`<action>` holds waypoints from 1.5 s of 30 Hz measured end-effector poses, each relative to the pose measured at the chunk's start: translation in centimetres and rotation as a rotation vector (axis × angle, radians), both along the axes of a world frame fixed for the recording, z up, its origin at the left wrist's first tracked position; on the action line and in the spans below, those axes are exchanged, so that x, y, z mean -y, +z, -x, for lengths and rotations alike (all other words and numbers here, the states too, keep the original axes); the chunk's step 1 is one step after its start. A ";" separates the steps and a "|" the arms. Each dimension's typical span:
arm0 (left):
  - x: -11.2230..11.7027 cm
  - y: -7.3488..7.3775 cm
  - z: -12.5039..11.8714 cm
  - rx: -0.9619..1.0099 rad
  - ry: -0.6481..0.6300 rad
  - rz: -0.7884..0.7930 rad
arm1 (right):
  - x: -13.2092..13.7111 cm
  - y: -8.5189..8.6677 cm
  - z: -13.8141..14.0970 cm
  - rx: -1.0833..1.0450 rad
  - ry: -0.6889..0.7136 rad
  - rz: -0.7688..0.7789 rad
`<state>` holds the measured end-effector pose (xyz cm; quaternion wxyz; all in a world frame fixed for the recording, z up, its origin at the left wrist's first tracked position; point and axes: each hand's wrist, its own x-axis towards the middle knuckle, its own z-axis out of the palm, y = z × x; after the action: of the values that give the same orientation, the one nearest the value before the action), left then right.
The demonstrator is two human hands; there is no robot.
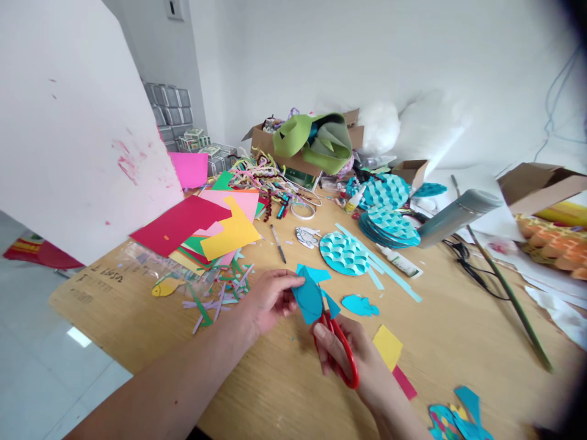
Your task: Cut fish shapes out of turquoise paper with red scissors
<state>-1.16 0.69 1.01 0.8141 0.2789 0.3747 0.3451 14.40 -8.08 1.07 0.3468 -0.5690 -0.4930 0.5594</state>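
Observation:
My left hand pinches the left edge of a piece of blue paper with a drawn outline on it. In my right hand is a pair of red-handled scissors, fingers wrapped around the loops. The blades meet the right side of the paper, where a partly cut strip stands off. Just right of the paper lies a blue fish cutout on the table. Behind it sits a round blue disc covered with scalloped paper, beside a white fish drawing.
Coloured paper sheets and paper strips spread on the left, near a yellow fish cutout. A pen lies mid-table. Scalloped discs, a grey thermos and a long green stick occupy the right.

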 end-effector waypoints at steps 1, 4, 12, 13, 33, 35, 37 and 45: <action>0.0 0.0 0.0 -0.002 0.015 0.001 | -0.1 0.0 -0.1 0.005 -0.014 0.011; -0.1 0.0 -0.1 -0.005 0.060 0.004 | -0.3 -0.2 -0.4 -0.033 -0.102 0.015; 0.0 0.2 0.0 -0.062 0.009 -0.025 | -0.7 0.1 -0.2 -0.264 -0.402 -0.163; 0.0 0.2 0.0 -0.063 -0.013 -0.029 | -0.8 0.1 -0.3 -0.250 -0.404 -0.190; -0.1 0.4 0.0 -0.011 0.088 -0.037 | -0.1 0.8 0.1 0.100 -0.540 -0.236; -0.2 0.4 0.1 -0.012 0.132 -0.033 | 0.1 0.8 0.2 0.079 -0.457 -0.205; -0.2 0.5 0.1 -0.012 0.144 -0.026 | 0.3 0.9 0.3 0.033 -0.343 -0.136; -0.3 0.6 0.2 0.043 0.065 0.003 | 0.3 0.9 -0.2 -0.290 -0.025 0.156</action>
<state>-1.38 0.98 1.59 0.8108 0.2577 0.3664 0.3766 14.64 -8.41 1.95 0.3761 -0.5137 -0.3857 0.6677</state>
